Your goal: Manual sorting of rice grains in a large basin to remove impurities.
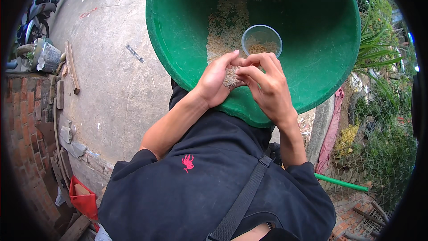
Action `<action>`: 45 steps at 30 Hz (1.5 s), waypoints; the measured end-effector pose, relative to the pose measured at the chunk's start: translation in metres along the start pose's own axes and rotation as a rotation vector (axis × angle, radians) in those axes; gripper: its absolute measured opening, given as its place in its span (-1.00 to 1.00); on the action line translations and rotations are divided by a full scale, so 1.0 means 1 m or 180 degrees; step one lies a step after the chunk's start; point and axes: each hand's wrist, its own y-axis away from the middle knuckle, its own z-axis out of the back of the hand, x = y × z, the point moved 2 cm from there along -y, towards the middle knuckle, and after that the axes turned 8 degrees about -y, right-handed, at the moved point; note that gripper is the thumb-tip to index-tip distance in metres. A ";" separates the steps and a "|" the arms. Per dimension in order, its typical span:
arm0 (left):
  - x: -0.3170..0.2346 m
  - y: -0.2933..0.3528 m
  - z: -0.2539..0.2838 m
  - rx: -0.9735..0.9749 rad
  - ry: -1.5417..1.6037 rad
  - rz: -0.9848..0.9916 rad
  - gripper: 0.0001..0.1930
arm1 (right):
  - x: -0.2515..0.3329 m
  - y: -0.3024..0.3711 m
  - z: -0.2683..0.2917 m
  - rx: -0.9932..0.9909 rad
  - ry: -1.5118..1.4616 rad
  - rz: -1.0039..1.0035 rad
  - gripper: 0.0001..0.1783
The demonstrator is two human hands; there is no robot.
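Note:
A wide green basin (307, 78) rests against my lap, tilted so that its inside shows. My left hand (213, 82) is cupped palm up over the near rim and holds a small heap of pale rice grains (231, 76). Above that palm, my right hand (273, 88) has its thumb and fingertips drawn together at the grains; whatever is between them is too small to make out. Just beyond my fingers stands a clear plastic cup (268, 30) with yellow-brown grains in its bottom. Loose rice (225, 24) lies in a band along the basin's inside, left of the cup.
Concrete ground (120, 62) stretches to the left, with a wooden plank (72, 69) and a parked motorbike (42, 11). A brick wall (24, 120) and a red bag (83, 198) are at lower left. Wire fencing with plants (385, 129) borders the right, near a green pole (342, 182).

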 end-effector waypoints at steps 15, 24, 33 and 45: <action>0.000 -0.004 -0.003 0.0393 0.0065 0.0000 -0.44 | -0.008 0.001 0.016 -0.0868 -0.2247 -0.0768 -0.80; -0.002 -0.006 -0.003 0.0383 0.0043 0.0012 -0.44 | -0.016 -0.004 0.016 -0.1218 0.0069 -0.0294 -0.79; 0.005 -0.007 0.007 -0.0066 0.0259 0.0012 -0.64 | 0.001 -0.003 0.000 0.0020 -0.0372 0.0344 -0.73; 0.004 -0.006 0.008 -0.0015 0.0297 -0.0010 -0.73 | 0.006 0.001 -0.022 0.0262 -0.0038 0.0201 -0.77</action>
